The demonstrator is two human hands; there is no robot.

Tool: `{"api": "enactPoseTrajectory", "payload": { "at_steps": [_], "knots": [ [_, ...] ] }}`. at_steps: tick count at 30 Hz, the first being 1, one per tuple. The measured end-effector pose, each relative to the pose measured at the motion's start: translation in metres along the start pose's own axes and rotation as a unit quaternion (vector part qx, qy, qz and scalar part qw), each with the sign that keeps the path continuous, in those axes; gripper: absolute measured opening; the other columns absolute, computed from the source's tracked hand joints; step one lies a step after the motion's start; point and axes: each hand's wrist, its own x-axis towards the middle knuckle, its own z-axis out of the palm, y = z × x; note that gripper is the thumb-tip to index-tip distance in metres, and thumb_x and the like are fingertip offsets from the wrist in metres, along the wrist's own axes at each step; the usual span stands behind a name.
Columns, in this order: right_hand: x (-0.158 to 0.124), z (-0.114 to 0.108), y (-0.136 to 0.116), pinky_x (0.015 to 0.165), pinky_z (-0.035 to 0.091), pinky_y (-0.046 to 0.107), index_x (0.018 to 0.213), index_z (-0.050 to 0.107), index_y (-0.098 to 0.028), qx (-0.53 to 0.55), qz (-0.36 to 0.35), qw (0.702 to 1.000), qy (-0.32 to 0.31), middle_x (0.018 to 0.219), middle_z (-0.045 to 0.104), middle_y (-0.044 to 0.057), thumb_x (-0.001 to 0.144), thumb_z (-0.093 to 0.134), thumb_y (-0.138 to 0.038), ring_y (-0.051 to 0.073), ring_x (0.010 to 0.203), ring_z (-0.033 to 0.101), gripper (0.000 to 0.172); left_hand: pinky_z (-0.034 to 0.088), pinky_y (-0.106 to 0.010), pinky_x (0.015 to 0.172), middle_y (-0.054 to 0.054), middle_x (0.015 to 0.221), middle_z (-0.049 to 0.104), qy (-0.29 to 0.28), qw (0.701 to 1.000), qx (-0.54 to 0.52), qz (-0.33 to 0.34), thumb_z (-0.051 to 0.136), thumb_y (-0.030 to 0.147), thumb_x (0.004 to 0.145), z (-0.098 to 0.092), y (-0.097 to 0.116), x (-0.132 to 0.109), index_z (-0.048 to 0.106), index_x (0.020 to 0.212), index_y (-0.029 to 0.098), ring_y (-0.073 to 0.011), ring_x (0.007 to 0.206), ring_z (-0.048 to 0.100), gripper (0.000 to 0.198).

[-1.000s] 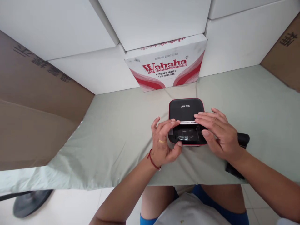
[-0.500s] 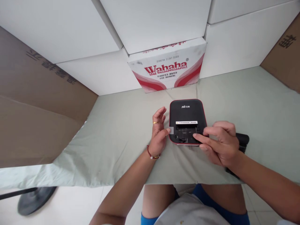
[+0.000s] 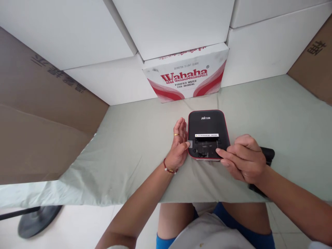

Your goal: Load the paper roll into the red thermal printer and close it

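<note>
A black device with a red edge (image 3: 206, 126) lies on the green cloth. A white label strip (image 3: 206, 135) crosses it above a dark recessed part. My left hand (image 3: 178, 147) rests along its left side, fingers extended and the thumb at a small grey tab (image 3: 190, 144) on the edge. My right hand (image 3: 245, 158) is at the lower right of the device, its index fingertip on the dark glossy part and the other fingers curled, with nothing visible in them. A black object (image 3: 267, 155) lies partly hidden behind my right hand and forearm.
A Wahaha carton (image 3: 185, 81) stands behind the device, against stacked white boxes (image 3: 259, 52). Brown cardboard rises at the left (image 3: 46, 121) and the right (image 3: 311, 69). The cloth (image 3: 124, 145) ends near my lap. A round black base (image 3: 38, 221) is on the floor.
My left hand has moved slightly right, closer against the device, with its fingers straighter. My right hand has shifted a little to the right, its index fingertip still at the dark part.
</note>
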Motion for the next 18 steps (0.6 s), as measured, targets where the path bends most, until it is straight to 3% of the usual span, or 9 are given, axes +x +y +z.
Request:
{"api": "enactPoseTrajectory", "payload": {
  "at_steps": [3,8,10,12,15,18],
  "knots": [
    [0.003,-0.003,0.005,0.068,0.055,0.04,0.115,0.079,-0.03,-0.014,-0.029,0.999,-0.014,0.08,0.076,0.0,0.1,0.067,-0.017,0.021,0.077,0.064,0.023,0.008,-0.053,0.149,0.002,0.19,0.028,-0.003,1.0,-0.017,-0.006,0.093,0.045,0.081,0.003,-0.003,-0.004,0.044,0.163,0.048,-0.0322,0.182,0.008,0.096],
    [0.016,-0.011,0.007,0.073,0.058,0.039,0.103,0.077,-0.025,0.002,-0.04,0.999,-0.022,0.085,0.078,0.003,0.103,0.066,-0.018,0.021,0.081,0.064,0.012,0.017,-0.053,0.147,-0.002,0.185,0.037,-0.023,0.996,-0.067,-0.044,0.101,0.046,0.075,0.002,-0.002,-0.002,0.053,0.156,0.044,-0.0324,0.179,0.021,0.094],
    [0.028,-0.016,0.006,0.078,0.059,0.039,0.091,0.073,-0.025,0.045,-0.004,0.997,-0.058,0.088,0.079,0.004,0.107,0.063,-0.02,0.021,0.085,0.068,0.02,0.023,-0.051,0.145,-0.004,0.178,0.046,-0.027,0.996,-0.079,-0.043,0.104,0.048,0.072,0.002,-0.002,0.0,0.06,0.15,0.04,-0.0317,0.175,0.031,0.09],
    [0.044,-0.02,0.006,0.081,0.059,0.037,0.083,0.071,-0.025,0.085,0.081,0.985,-0.126,0.092,0.08,0.005,0.111,0.058,-0.024,0.02,0.086,0.071,0.03,0.032,-0.047,0.14,-0.005,0.171,0.054,-0.023,0.996,-0.084,-0.031,0.105,0.05,0.07,0.003,-0.002,0.001,0.066,0.143,0.036,-0.0303,0.168,0.041,0.084],
    [0.072,-0.015,0.009,0.083,0.059,0.037,0.095,0.078,-0.022,0.002,0.235,0.928,-0.288,0.108,0.084,0.007,0.113,0.053,-0.029,0.022,0.092,0.078,0.031,0.048,-0.041,0.122,-0.008,0.151,0.068,0.026,0.996,-0.078,-0.017,0.098,0.055,0.077,0.006,-0.005,0.004,0.073,0.13,0.029,-0.0274,0.145,0.06,0.065],
    [0.099,0.005,0.013,0.081,0.057,0.041,0.119,0.081,-0.021,-0.173,0.3,0.815,-0.464,0.124,0.083,0.014,0.11,0.053,-0.03,0.032,0.103,0.081,0.031,0.053,-0.031,0.088,-0.005,0.107,0.075,0.121,0.992,-0.038,-0.024,0.085,0.042,0.084,0.006,-0.008,0.006,0.075,0.099,0.022,-0.0172,0.096,0.067,0.027]
  ]
}}
